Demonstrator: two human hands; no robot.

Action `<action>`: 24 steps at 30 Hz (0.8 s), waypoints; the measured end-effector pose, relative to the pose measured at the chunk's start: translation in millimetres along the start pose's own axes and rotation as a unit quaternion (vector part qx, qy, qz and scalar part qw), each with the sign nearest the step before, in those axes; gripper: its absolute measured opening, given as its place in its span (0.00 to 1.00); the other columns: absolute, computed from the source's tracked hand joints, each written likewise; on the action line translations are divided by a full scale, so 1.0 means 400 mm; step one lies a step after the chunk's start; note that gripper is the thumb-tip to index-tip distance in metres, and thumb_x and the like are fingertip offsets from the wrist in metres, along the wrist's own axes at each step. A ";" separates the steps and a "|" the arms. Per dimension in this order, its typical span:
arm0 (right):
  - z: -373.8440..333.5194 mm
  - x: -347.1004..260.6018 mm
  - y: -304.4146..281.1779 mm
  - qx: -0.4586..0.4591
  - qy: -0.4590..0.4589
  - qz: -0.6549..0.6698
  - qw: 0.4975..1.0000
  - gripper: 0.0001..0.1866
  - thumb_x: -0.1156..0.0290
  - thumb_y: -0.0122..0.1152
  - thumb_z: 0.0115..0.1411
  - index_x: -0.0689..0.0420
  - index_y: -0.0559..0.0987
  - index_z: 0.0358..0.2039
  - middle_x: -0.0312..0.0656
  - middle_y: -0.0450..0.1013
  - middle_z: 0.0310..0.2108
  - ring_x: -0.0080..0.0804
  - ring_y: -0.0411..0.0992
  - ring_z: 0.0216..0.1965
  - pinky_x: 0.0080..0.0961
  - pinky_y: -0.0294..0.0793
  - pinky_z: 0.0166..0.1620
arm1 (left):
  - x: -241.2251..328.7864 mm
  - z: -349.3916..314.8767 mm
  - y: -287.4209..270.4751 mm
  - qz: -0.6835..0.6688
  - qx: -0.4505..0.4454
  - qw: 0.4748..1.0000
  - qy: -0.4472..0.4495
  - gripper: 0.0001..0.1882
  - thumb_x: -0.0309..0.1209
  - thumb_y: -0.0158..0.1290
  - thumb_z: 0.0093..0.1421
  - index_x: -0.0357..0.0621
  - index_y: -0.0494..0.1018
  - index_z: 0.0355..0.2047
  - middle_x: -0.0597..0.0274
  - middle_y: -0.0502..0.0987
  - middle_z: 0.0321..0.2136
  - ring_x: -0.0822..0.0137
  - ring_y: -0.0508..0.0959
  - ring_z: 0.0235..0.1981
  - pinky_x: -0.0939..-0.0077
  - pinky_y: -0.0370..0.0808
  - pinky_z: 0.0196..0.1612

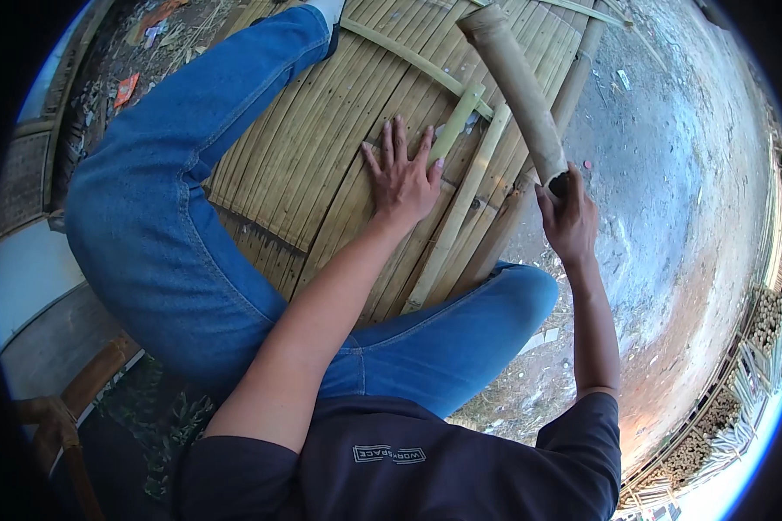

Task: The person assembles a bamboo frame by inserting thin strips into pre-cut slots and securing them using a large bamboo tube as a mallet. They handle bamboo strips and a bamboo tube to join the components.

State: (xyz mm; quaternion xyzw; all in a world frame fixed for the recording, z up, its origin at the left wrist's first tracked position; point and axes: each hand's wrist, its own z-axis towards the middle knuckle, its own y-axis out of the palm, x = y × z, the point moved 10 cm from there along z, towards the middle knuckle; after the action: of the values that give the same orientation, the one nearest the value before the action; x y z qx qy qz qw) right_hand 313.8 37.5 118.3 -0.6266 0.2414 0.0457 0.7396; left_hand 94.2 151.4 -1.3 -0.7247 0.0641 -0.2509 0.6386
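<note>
My left hand [404, 184] lies palm down with its fingers spread on a platform of bamboo slats [313, 143]. Its thumb and forefinger are at the near end of a short, pale green bamboo strip [458, 123]; whether they press on it I cannot tell. That strip meets a long, thin crosswise strip [401, 57] at its far end. On the right, my right hand [570, 217] is closed around the near end of a thick bamboo tube [520, 87]. The tube is tilted away to the far left, above the platform's right edge, and its hollow near end shows.
A long bamboo strip [460, 213] lies lengthwise between my hands. A bamboo pole [579, 74] edges the platform. My jeans-clad legs [139, 200] flank the work. Bare ground [669, 200] stretches right, with stacked bamboo [699, 443] beyond. Litter lies at far left. A wooden frame [61, 412] stands at lower left.
</note>
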 end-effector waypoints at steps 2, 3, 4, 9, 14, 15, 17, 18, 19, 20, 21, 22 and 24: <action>-0.011 0.009 -0.046 0.113 -0.025 0.157 0.981 0.31 0.64 0.67 0.61 0.62 0.63 0.59 0.57 0.78 0.31 0.56 0.81 0.32 0.45 0.79 0.34 | -0.005 0.013 -0.004 0.006 0.008 1.000 0.001 0.31 0.52 0.37 0.71 0.67 0.53 0.73 0.46 0.40 0.75 0.47 0.40 0.76 0.29 0.34 0.70; -0.052 0.055 -0.010 0.119 -0.014 0.149 0.982 0.31 0.63 0.66 0.62 0.62 0.63 0.59 0.57 0.78 0.30 0.58 0.80 0.32 0.46 0.79 0.33 | 0.012 0.017 -0.003 -0.005 0.009 1.000 0.008 0.31 0.52 0.37 0.71 0.67 0.53 0.73 0.46 0.40 0.75 0.47 0.40 0.76 0.29 0.34 0.70; -0.045 0.037 0.010 0.131 -0.012 0.155 0.979 0.31 0.62 0.65 0.62 0.62 0.63 0.59 0.58 0.78 0.30 0.60 0.80 0.32 0.47 0.78 0.33 | 0.004 0.031 -0.010 -0.002 0.019 1.000 0.010 0.31 0.52 0.37 0.71 0.67 0.53 0.73 0.47 0.40 0.75 0.47 0.40 0.76 0.29 0.34 0.70; -0.004 0.003 0.025 0.021 0.003 0.072 0.997 0.31 0.59 0.64 0.63 0.61 0.64 0.60 0.61 0.78 0.35 0.63 0.78 0.32 0.49 0.78 0.34 | -0.018 0.066 -0.037 0.006 0.037 0.999 0.006 0.31 0.52 0.37 0.71 0.66 0.54 0.73 0.47 0.40 0.75 0.47 0.41 0.76 0.30 0.34 0.70; -0.053 0.073 0.109 -0.059 0.087 0.026 0.994 0.31 0.60 0.65 0.62 0.60 0.64 0.59 0.57 0.79 0.35 0.59 0.80 0.34 0.47 0.79 0.35 | 0.007 0.030 -0.011 -0.002 0.021 1.000 0.008 0.31 0.52 0.38 0.71 0.66 0.54 0.73 0.47 0.41 0.75 0.48 0.41 0.76 0.30 0.34 0.70; -0.036 0.071 0.158 -0.159 0.086 -0.078 0.980 0.30 0.60 0.66 0.62 0.60 0.65 0.58 0.55 0.80 0.33 0.55 0.81 0.34 0.46 0.79 0.34 | 0.000 0.028 -0.006 -0.005 0.011 1.000 0.005 0.31 0.51 0.38 0.71 0.66 0.54 0.73 0.47 0.41 0.75 0.48 0.40 0.76 0.29 0.33 0.70; -0.033 0.015 0.072 -0.073 0.035 -0.019 0.997 0.30 0.61 0.66 0.62 0.60 0.65 0.58 0.55 0.80 0.33 0.55 0.81 0.33 0.45 0.79 0.34 | 0.005 -0.001 0.007 -0.014 -0.008 1.000 0.000 0.31 0.52 0.38 0.71 0.66 0.53 0.73 0.47 0.40 0.75 0.48 0.40 0.76 0.29 0.32 0.70; 0.004 -0.027 0.022 -0.015 0.001 0.018 1.000 0.30 0.62 0.66 0.61 0.61 0.65 0.58 0.55 0.80 0.33 0.54 0.81 0.33 0.45 0.79 0.33 | -0.004 0.027 -0.006 -0.009 -0.001 1.000 -0.001 0.32 0.52 0.38 0.71 0.66 0.53 0.73 0.48 0.40 0.75 0.48 0.40 0.76 0.28 0.32 0.69; -0.016 -0.023 -0.009 -0.001 0.012 0.078 0.997 0.29 0.65 0.67 0.61 0.62 0.66 0.57 0.54 0.80 0.34 0.53 0.81 0.33 0.44 0.79 0.34 | 0.005 0.014 0.000 -0.025 0.001 1.000 -0.001 0.32 0.52 0.39 0.71 0.65 0.53 0.73 0.48 0.40 0.75 0.48 0.39 0.76 0.27 0.31 0.69; -0.017 -0.030 -0.025 0.033 0.013 0.114 0.993 0.29 0.67 0.67 0.61 0.63 0.65 0.57 0.54 0.80 0.33 0.55 0.81 0.35 0.44 0.79 0.35 | -0.005 -0.001 0.009 -0.026 -0.011 1.000 -0.012 0.32 0.52 0.38 0.71 0.65 0.53 0.73 0.48 0.40 0.75 0.49 0.39 0.76 0.27 0.31 0.69; -0.025 -0.017 -0.019 0.039 0.034 0.148 0.988 0.28 0.65 0.66 0.62 0.63 0.66 0.57 0.55 0.80 0.33 0.56 0.81 0.36 0.45 0.79 0.36 | -0.009 0.017 0.004 -0.028 -0.010 0.999 -0.016 0.32 0.52 0.38 0.71 0.64 0.53 0.73 0.48 0.40 0.75 0.49 0.39 0.76 0.27 0.31 0.69; -0.031 -0.007 -0.015 0.046 0.055 0.182 0.981 0.27 0.64 0.65 0.63 0.63 0.66 0.56 0.57 0.80 0.33 0.58 0.80 0.37 0.46 0.79 0.37 | -0.008 0.029 -0.001 -0.031 -0.009 0.999 -0.019 0.32 0.52 0.38 0.71 0.64 0.54 0.73 0.48 0.40 0.75 0.49 0.38 0.76 0.27 0.30 0.69; -0.036 0.034 0.064 -0.116 0.175 0.076 0.975 0.26 0.60 0.62 0.65 0.63 0.67 0.55 0.60 0.80 0.34 0.61 0.80 0.38 0.48 0.78 0.39 | -0.002 0.027 0.000 -0.037 -0.009 0.999 -0.017 0.31 0.51 0.36 0.72 0.63 0.53 0.73 0.49 0.40 0.75 0.49 0.38 0.76 0.25 0.30 0.69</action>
State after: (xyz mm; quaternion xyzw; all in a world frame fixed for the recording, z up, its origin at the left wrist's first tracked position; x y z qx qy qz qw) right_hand 311.9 25.9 88.2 -0.6864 0.4072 0.0188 0.6022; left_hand 98.5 161.4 -2.3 -0.7364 0.0285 -0.2612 0.6234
